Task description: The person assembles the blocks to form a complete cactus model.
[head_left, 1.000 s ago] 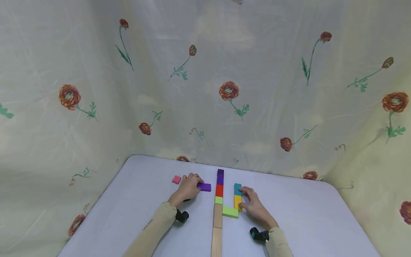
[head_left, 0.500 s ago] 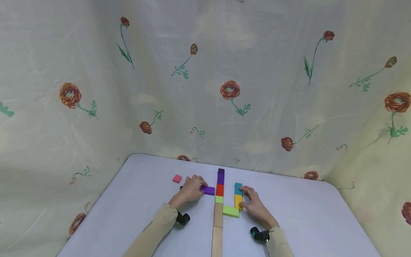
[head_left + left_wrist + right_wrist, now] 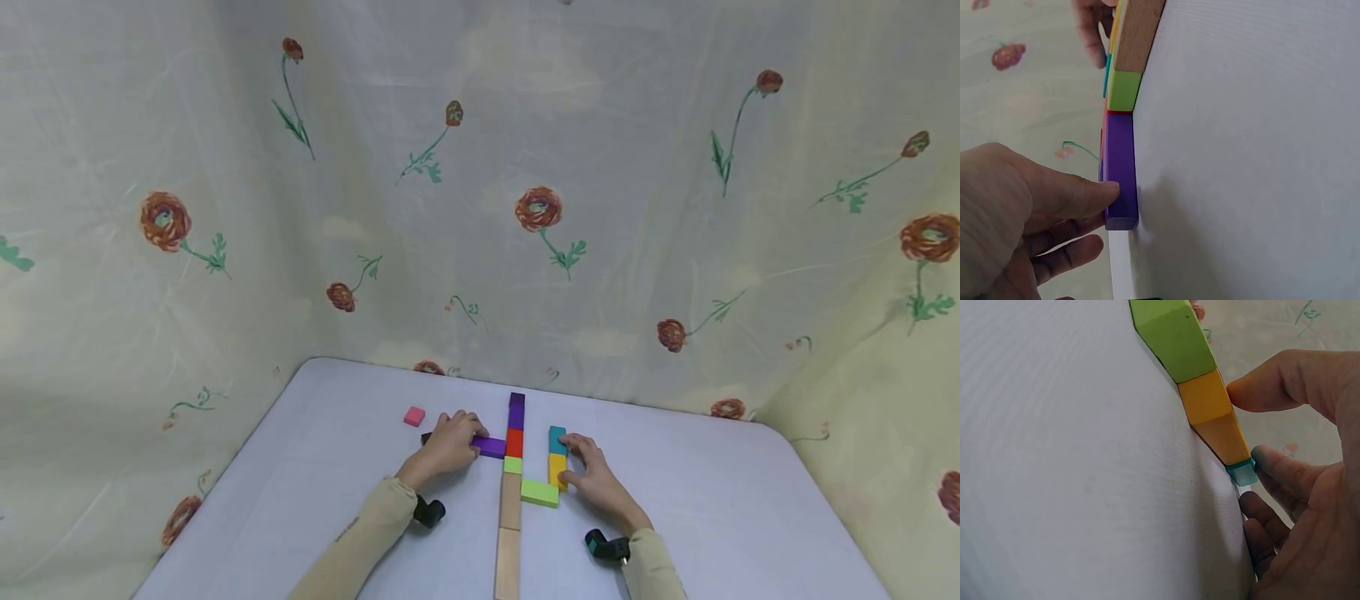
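My left hand (image 3: 448, 443) pinches a purple block (image 3: 491, 447), with the thumb on its top in the left wrist view. The block lies crosswise, its right end at the red block (image 3: 514, 443) in a straight row. My right hand (image 3: 596, 479) rests its thumb on the yellow block (image 3: 1210, 406) and a fingertip on the teal block (image 3: 1244, 472). Those two lie end to end, joined at the near end by a crosswise light green block (image 3: 540, 492). The other right fingers are loosely bent.
The middle row also has a far purple block (image 3: 517, 412), a small green block (image 3: 512, 465) and wooden blocks (image 3: 510, 500). A pink block (image 3: 414, 416) lies at the back left. Something dark (image 3: 426, 437) shows behind my left hand. A flowered curtain (image 3: 480, 250) surrounds the white table (image 3: 735, 508).
My left hand has slid the purple block right and slightly nearer, from apart to the side of the middle row. My right hand has stayed in place on the yellow and teal blocks.
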Demonstrator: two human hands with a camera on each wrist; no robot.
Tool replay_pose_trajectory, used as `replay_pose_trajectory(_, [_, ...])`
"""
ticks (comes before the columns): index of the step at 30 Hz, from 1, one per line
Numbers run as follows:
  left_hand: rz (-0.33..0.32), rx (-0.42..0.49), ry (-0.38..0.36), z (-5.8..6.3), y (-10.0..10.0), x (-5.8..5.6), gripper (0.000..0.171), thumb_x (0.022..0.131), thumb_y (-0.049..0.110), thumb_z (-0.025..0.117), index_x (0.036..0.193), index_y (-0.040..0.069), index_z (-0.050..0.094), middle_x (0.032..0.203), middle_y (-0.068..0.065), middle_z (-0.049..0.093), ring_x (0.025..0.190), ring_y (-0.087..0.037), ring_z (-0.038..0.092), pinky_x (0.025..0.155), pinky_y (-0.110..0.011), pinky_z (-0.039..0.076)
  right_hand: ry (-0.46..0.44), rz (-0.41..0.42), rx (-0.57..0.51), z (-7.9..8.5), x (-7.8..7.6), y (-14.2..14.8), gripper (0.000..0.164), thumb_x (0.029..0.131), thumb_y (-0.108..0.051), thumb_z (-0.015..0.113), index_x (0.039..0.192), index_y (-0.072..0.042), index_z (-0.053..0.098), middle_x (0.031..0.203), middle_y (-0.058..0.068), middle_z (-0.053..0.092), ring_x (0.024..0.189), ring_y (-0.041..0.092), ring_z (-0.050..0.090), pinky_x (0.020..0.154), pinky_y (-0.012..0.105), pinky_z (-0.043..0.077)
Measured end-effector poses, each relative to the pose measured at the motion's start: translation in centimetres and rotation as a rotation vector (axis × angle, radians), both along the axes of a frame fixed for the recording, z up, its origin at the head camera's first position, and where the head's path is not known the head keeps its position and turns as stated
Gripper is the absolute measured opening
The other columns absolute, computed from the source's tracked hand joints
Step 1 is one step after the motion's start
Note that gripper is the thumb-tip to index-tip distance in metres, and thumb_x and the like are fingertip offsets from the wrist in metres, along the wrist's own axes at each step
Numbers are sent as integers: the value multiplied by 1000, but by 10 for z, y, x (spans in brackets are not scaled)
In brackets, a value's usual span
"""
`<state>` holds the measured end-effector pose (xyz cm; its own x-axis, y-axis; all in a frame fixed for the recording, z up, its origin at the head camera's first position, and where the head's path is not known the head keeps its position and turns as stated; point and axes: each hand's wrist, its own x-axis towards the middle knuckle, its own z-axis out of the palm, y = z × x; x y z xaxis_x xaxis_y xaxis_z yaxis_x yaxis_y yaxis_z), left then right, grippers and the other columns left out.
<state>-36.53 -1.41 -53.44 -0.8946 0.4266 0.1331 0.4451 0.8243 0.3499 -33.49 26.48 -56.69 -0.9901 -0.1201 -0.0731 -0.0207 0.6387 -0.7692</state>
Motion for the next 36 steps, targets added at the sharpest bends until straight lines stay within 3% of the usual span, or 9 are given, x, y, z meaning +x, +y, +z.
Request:
replay_pose_trajectory(5, [-1,-9,1,-2,0,0,26,83,9,69,108,14,74,111,-1,66,107,-19,55,102,-53,35,-10,1,0,-1,1,0,61,87,-16,65,143,-15,41,153,12,28,140,34,28,116,58,19])
replay_pose_trajectory(10, [-12,-22,17,-1,-1,-1,27,82,10,69,109,15,74,113,0,67,106,-18,55,93,-44,38,-9,4,12,2,1,-1,61,88,-17,64,144,-15,41,154,13,27,142,35,26,115,60,17])
replay_pose_trajectory(30, [-43,-15,11,2,-2,-3,26,82,14,74,108,14,76,111,0,67,105,-18,55,90,-41,39,-6,22,13,1,-3,3,62,88,-18,64,145,-16,40,154,12,27,143,35,24,116,60,15])
replay_pose_trajectory(36, [-40,26,-60,5,-10,-4,35,83,20,74,117,15,71,120,-2,63,115,-21,53,100,-47,37,-15,14,10,1,-3,2,62,88,-18,64,145,-16,39,155,12,25,143,35,23,117,58,15])
